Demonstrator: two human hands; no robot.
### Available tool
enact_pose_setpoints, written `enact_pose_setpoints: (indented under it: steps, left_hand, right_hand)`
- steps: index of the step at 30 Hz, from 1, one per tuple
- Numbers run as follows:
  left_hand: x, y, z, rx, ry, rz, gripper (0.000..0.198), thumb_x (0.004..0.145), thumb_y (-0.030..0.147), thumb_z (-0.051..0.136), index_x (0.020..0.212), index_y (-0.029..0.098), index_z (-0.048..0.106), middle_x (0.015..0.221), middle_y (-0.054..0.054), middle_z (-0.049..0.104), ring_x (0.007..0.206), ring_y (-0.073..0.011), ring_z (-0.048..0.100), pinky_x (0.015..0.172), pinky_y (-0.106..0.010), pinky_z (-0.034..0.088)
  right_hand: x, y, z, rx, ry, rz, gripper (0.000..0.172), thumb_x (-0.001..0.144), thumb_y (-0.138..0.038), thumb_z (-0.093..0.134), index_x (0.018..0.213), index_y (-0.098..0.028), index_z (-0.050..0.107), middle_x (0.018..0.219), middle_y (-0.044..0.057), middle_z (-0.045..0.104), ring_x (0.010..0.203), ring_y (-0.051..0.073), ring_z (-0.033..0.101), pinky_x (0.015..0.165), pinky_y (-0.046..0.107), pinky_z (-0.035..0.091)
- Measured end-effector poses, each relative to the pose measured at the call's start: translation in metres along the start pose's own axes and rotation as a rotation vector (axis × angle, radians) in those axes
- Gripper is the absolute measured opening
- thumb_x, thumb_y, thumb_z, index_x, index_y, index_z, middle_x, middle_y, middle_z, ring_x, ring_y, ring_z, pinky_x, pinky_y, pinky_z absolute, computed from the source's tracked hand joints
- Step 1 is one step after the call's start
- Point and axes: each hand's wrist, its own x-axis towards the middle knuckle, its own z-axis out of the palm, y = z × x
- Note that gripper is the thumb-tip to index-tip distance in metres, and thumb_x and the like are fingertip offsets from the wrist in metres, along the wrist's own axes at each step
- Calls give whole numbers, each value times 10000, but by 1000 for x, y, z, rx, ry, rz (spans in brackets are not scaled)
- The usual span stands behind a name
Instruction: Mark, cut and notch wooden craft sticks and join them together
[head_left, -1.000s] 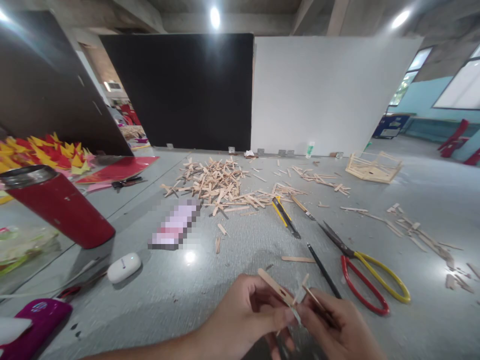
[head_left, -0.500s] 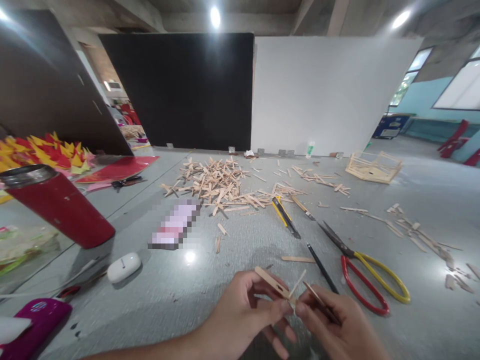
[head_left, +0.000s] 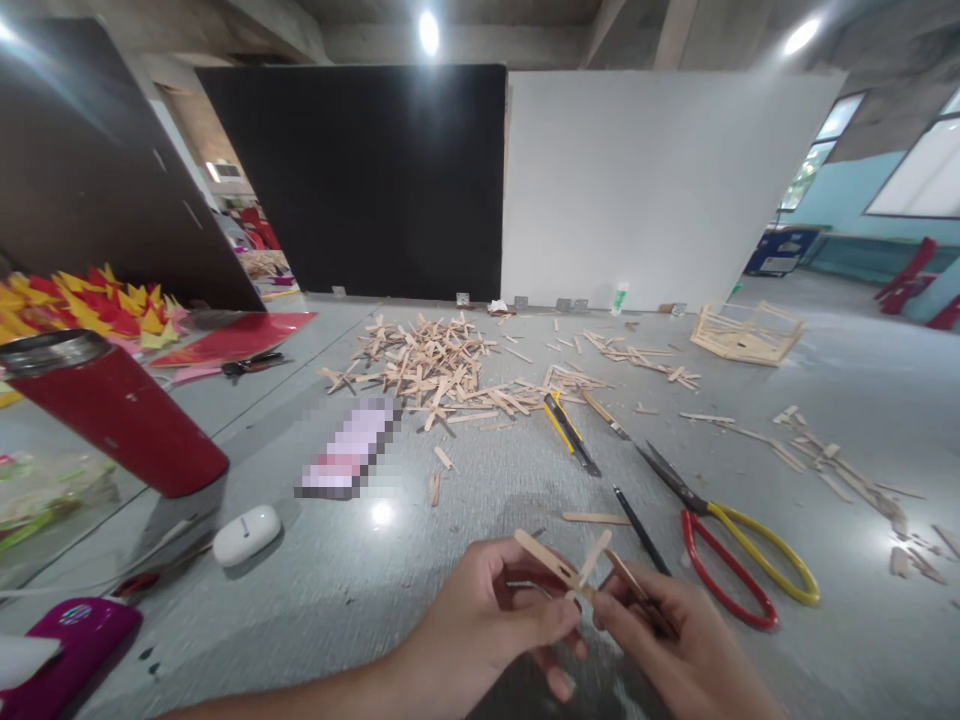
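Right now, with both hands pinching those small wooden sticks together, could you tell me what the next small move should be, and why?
Probably hold the pinch steady and press the crossing point. The left hand holds a slotted stick, the right hand holds another stick, and a thin sliver stands up between them, so the pieces look barely seated where the fingers meet.

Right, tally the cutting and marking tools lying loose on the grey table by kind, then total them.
Red-and-yellow-handled steel scissors: 1
Yellow-and-black utility knife: 1
Thin black pencil: 1
Small black-handled scissors by the red paper: 1
Total: 4
Not counted: the flat wooden craft sticks pinched between the left hand and right hand.
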Motion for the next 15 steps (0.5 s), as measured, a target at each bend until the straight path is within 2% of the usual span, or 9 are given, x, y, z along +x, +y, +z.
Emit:
enact_pose_setpoints:
  steps: [3,6,8,9,11,13,15]
  left_hand:
    - [0,4,3,56,26,-29,445,830,530,861,930,123,711,821,-39,669,691,-162,677,503,-225,534]
    - [-1,9,6,129,100,-73,479,849,596,803,903,130,710,723,4,596,621,-122,591,469,-194,431]
    - [-3,11,7,150,131,-117,486,815,605,821,889,145,683,702,38,552,548,-74,479,454,-185,328]
    - [-3,11,7,154,129,-136,496,797,612,830,883,152,665,688,56,526,519,-56,417,455,-188,283]
    - [-4,11,6,166,77,-174,528,778,641,836,881,163,637,658,80,490,490,-43,338,465,-202,236]
    - [-5,11,5,181,-32,-216,562,775,681,829,888,170,623,659,77,504,481,-46,338,473,-216,243]
    - [-7,12,4,191,-164,-256,588,778,716,819,906,177,620,688,62,542,492,-54,371,486,-221,265]
  right_hand:
    - [1,3,-2,118,14,9,515,949,-684,628,784,-198,666,658,-31,484,595,133,424,529,236,374]
    - [4,8,-8,443,-32,198,499,935,-730,572,885,-236,627,579,-106,304,465,88,197,397,193,203]
    - [7,7,-12,535,7,243,437,938,-681,601,926,-244,613,580,-128,253,463,79,128,385,174,157]
    - [9,5,-14,504,58,199,401,944,-637,636,942,-237,626,592,-123,283,467,78,165,391,167,197]
    - [12,-1,-15,362,146,58,350,951,-559,705,1005,-214,680,637,-89,417,493,82,327,433,169,340]
    - [14,-8,-15,236,136,-21,383,944,-562,734,1063,-198,733,702,-41,556,511,93,464,468,196,448]
    - [14,-13,-14,187,108,-42,430,934,-588,740,1111,-198,779,795,3,645,514,98,530,458,210,491]
